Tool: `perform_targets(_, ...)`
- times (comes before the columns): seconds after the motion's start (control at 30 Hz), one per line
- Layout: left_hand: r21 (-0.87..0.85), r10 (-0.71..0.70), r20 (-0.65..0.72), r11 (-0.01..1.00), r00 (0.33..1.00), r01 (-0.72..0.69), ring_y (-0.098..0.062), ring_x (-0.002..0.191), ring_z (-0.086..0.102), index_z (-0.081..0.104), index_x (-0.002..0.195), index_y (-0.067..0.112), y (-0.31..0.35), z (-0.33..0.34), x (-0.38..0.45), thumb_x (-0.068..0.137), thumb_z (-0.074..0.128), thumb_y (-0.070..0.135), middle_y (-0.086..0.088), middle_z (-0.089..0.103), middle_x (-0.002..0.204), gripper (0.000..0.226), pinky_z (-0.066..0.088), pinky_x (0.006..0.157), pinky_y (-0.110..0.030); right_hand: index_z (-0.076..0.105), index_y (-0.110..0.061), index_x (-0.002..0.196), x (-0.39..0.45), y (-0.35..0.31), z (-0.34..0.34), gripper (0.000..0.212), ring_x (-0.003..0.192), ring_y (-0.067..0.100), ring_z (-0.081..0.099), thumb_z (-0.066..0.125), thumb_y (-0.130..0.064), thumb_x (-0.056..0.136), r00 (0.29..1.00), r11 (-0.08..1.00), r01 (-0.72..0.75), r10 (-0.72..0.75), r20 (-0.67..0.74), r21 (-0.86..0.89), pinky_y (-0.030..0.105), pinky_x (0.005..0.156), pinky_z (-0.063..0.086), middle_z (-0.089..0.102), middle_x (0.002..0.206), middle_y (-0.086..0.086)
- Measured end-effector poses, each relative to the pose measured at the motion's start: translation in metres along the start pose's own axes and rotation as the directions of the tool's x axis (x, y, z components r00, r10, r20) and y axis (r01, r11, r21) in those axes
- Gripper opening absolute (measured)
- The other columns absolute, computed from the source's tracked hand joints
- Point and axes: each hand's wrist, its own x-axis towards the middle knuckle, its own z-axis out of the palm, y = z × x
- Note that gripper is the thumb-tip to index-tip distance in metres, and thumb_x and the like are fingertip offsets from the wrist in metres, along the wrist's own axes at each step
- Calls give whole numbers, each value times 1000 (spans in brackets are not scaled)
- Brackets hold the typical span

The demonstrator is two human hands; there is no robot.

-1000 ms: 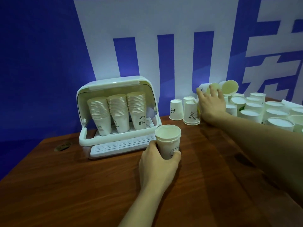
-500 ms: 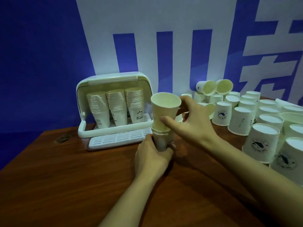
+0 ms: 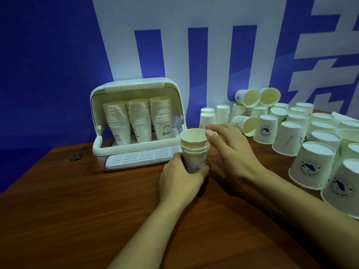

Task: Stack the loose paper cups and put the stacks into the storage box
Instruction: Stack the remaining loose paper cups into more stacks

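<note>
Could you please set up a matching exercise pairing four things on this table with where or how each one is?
Things:
1. short stack
2. three tall stacks
3. box lid
4. right hand

States:
A. raised open
B. standing inside the box
C. beside the top rim, gripping nothing
D. gripped by the left hand on the table

Pairs: 1-D, 2-B, 3-A, 4-C

Left hand [image 3: 179, 178] curled gripping; right hand [image 3: 232, 152] relaxed.
</note>
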Motion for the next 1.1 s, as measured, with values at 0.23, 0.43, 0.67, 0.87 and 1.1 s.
perform_targets(0.23, 0, -11, 11, 1000, 1000, 11, -21, 110, 65, 60, 116, 33, -1, 0, 1, 74, 77, 61, 8, 69, 116, 53, 57, 91, -44, 76, -32, 106, 13, 4, -2, 59, 117, 15, 48, 34, -67, 83, 998, 990, 7, 2, 64, -139, 46, 101, 35, 62, 117, -10)
perform_targets(0.43, 24, -18, -1, 1000, 1000, 18, -17, 111, 63, 58, 111, 35, -6, 3, 4, 75, 79, 61, 11, 67, 116, 49, 56, 92, -40, 67, -15, 90, 111, 22, 12, 43, 92, 33, 62, 41, -49, 94, 984, 953, -169, 147, -102, -253, 42, 77, 48, 68, 90, 7)
perform_targets(0.67, 23, 10, -12, 1000, 1000, -10, -13, 111, 60, 58, 110, 35, -11, 7, 9, 76, 78, 61, 15, 64, 111, 47, 54, 93, -36, 55, -14, 117, 172, 43, 38, 79, 97, 29, 61, 64, -78, 72, 901, 649, -219, 421, 104, -729, 40, 81, 54, 64, 112, 6)
perform_targets(0.87, 36, 6, -15, 999, 1000, -6, -19, 114, 62, 59, 110, 32, -9, 5, 7, 75, 76, 62, 11, 67, 114, 49, 53, 94, -40, 64, -9, 96, 142, 6, 13, 50, 83, 28, 60, 73, -54, 77, 971, 847, -215, 239, -13, -486, 35, 63, 46, 67, 93, 9)
perform_targets(1.1, 36, -3, -10, 999, 1000, 3, -24, 113, 66, 60, 112, 31, -4, 2, 3, 71, 75, 65, 6, 72, 116, 55, 56, 92, -42, 51, -19, 119, 38, -42, -16, 64, 96, 9, 62, 91, -21, 69, 963, 887, -258, 266, 34, 383, 25, 77, 53, 59, 107, -7)
